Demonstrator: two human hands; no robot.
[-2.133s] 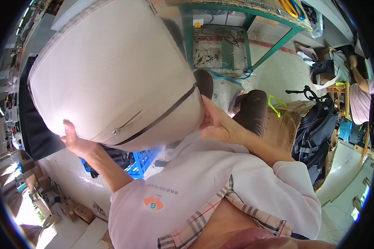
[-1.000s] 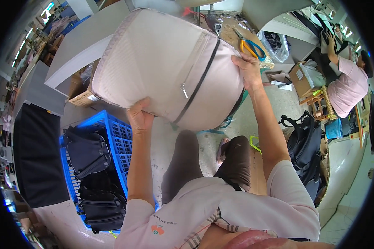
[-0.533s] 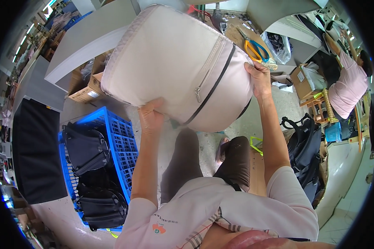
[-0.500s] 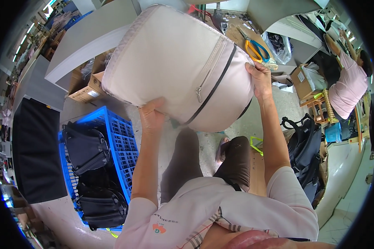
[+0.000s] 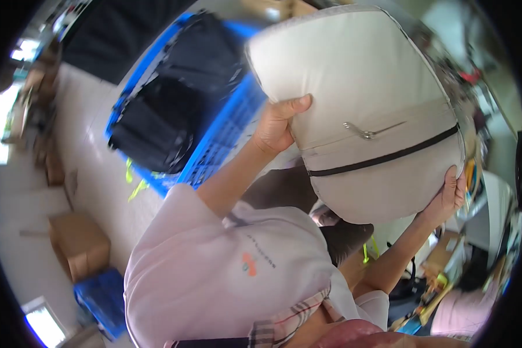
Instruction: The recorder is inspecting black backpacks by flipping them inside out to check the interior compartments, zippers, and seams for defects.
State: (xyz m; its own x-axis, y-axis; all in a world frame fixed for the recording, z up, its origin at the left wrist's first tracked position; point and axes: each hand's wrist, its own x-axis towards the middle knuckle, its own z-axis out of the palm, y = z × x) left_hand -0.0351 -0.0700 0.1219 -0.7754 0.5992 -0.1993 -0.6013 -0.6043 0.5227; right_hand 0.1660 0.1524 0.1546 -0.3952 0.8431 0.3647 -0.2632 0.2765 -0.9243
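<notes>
A large beige bag (image 5: 365,75) with rounded corners, which looks like a backpack turned inside out, is held up in front of me. Across its face run a black band and a seam with a metal zipper pull. On the bag's left edge my left hand (image 5: 278,124) is closed, thumb on top and fingers hidden underneath. My right hand (image 5: 453,191) grips the lower right edge, thumb on the near face.
Left of the bag, a blue plastic crate (image 5: 214,148) holds black backpacks (image 5: 156,124). A cardboard box (image 5: 80,243) and a blue bin (image 5: 101,298) stand on the floor at lower left. A person in pink (image 5: 464,310) is at lower right.
My view has swung left toward the crate. The beige bag has turned, its black band now nearer to level. Both hands keep hold of its edges.
</notes>
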